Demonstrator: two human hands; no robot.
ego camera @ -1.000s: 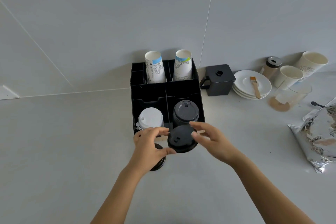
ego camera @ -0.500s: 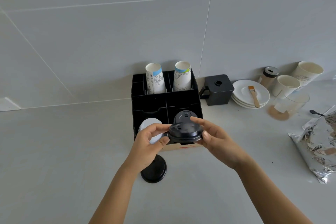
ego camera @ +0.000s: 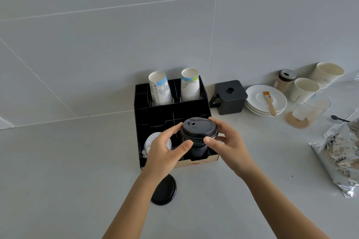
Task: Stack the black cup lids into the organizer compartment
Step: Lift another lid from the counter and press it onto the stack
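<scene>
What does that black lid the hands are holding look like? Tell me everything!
The black lid is round, looks like smooth plastic, and has a raised top with a small sip hole and flap near its far edge. It sits level on top of a stack of black lids in the front right slot of the black organizer. The left hand pinches its left rim and the right hand its right rim, thumbs in front.

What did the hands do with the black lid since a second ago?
Both hands, left and right, carried the held black lid forward from the organizer's front edge onto the black lid stack in its front right compartment. The spare lid on the counter, white lids and cups stayed put.
</scene>
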